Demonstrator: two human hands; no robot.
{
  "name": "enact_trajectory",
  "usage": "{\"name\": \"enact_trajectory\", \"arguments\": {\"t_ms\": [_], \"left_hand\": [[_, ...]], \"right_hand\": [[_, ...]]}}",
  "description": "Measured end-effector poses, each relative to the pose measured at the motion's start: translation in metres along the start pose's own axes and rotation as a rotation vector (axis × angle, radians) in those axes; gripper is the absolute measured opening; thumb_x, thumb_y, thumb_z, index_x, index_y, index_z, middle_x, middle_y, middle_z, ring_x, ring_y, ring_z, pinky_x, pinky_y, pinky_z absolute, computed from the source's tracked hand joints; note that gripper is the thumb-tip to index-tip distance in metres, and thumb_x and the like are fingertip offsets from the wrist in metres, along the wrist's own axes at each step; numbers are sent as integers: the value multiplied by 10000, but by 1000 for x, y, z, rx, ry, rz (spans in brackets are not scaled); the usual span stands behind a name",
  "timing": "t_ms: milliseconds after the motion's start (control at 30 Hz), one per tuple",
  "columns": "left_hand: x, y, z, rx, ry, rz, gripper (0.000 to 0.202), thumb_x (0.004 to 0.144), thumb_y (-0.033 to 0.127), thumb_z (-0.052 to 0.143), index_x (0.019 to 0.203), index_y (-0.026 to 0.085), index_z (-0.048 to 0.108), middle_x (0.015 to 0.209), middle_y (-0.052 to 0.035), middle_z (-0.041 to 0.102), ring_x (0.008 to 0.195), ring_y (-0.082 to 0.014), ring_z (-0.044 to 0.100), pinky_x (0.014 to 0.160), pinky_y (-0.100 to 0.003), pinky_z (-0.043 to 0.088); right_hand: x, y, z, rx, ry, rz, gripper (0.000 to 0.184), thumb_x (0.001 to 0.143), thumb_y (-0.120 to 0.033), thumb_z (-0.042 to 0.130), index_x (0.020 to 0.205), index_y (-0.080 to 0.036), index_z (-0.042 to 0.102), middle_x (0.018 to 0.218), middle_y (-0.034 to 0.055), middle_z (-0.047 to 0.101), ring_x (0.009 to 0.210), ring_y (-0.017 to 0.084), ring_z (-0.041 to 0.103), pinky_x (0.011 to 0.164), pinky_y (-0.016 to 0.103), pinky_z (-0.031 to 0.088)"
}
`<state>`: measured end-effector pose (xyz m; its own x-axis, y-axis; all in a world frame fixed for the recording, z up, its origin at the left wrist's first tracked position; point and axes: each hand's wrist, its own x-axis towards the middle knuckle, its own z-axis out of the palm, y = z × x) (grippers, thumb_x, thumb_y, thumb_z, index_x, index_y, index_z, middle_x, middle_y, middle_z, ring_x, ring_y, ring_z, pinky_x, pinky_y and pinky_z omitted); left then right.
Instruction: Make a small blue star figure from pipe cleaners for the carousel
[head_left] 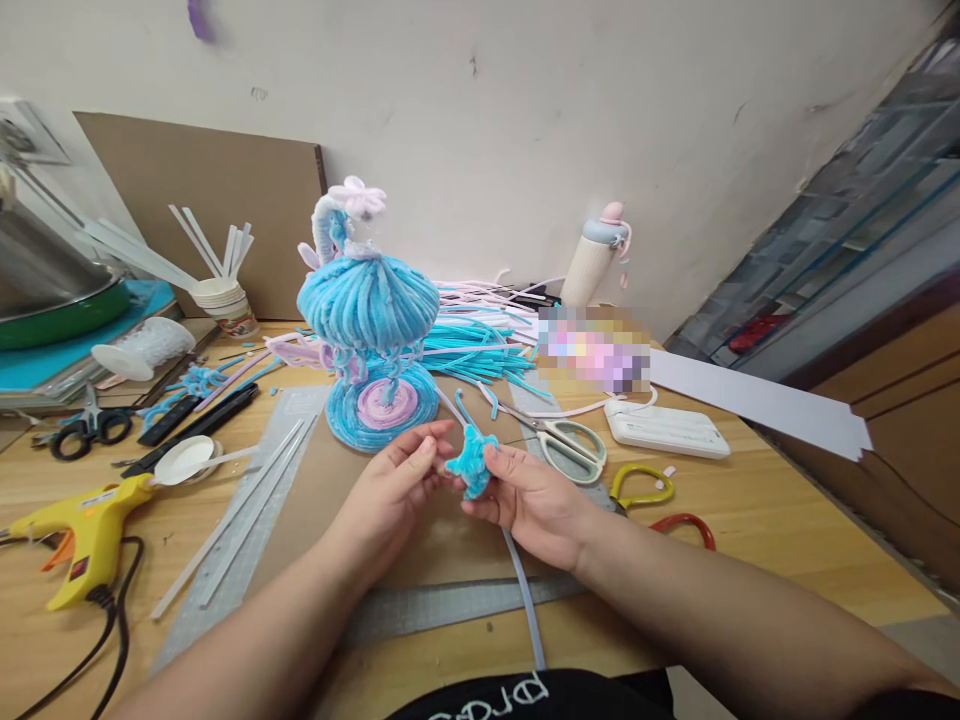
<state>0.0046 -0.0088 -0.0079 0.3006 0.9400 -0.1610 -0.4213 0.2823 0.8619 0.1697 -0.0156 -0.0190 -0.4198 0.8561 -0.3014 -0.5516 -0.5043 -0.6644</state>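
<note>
Over the middle of the work board, my right hand (529,500) pinches a small fuzzy blue chenille-stem star (471,462) between thumb and fingers. My left hand (401,485) is closed too, its fingertips at the star's left edge; exactly what lies under them is partly hidden. Behind my hands stands a chenille jellyfish-like ornament with a blue domed top (367,300), curly strands below and a round blue and pink base (382,410). A pale lilac chenille stem (523,590) runs beneath my right hand towards the table's front edge.
Beyond the ornament lies a pile of blue chenille stems (480,350). Pale-handled scissors (574,450), yellow-and-red-handled scissors (645,485) and a white power bank (667,430) lie right. A yellow glue gun (90,530), black scissors (90,425) and glue sticks (232,520) lie left.
</note>
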Motion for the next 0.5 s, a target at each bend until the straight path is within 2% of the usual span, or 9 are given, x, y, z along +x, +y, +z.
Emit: {"name": "enact_trajectory", "arguments": {"t_ms": [67, 133, 267, 367, 500], "left_hand": [[1, -1, -1, 88, 31, 112, 286, 715, 262, 769, 989, 220, 700, 918, -13, 681, 826, -142, 604, 778, -248, 460], [1, -1, -1, 172, -7, 152, 253, 680, 206, 794, 919, 204, 713, 890, -16, 695, 831, -151, 611, 777, -247, 459], [-1, 1, -2, 156, -20, 70, 131, 717, 238, 764, 824, 176, 722, 768, -13, 706, 701, -135, 608, 702, -248, 457], [-2, 3, -2, 82, -56, -2, 183, 724, 277, 762, 874, 177, 728, 805, -25, 719, 695, -132, 606, 678, -242, 456], [-2, 3, -4, 63, -150, -21, 247, 712, 284, 777, 936, 190, 730, 821, -32, 720, 686, -130, 613, 676, -248, 469]], "right_hand": [[3, 0, -2, 76, 49, -21, 268, 704, -345, 791, 832, -144, 668, 725, -17, 656, 607, 64, 567, 545, 178, 457], [3, 1, -3, 122, 43, 27, 259, 698, -314, 801, 821, -140, 654, 669, -35, 626, 542, 43, 524, 487, 155, 401], [-1, -2, -1, 61, -54, 137, 302, 715, -284, 788, 946, -162, 638, 738, -8, 660, 575, 75, 596, 524, 174, 451], [-4, -5, 1, -30, -108, 114, 291, 742, -296, 763, 955, -139, 642, 792, 29, 681, 623, 106, 643, 528, 184, 481], [-5, -6, 3, -77, -121, 49, 298, 743, -289, 763, 968, -123, 658, 776, 28, 687, 627, 101, 661, 506, 158, 488]]}}
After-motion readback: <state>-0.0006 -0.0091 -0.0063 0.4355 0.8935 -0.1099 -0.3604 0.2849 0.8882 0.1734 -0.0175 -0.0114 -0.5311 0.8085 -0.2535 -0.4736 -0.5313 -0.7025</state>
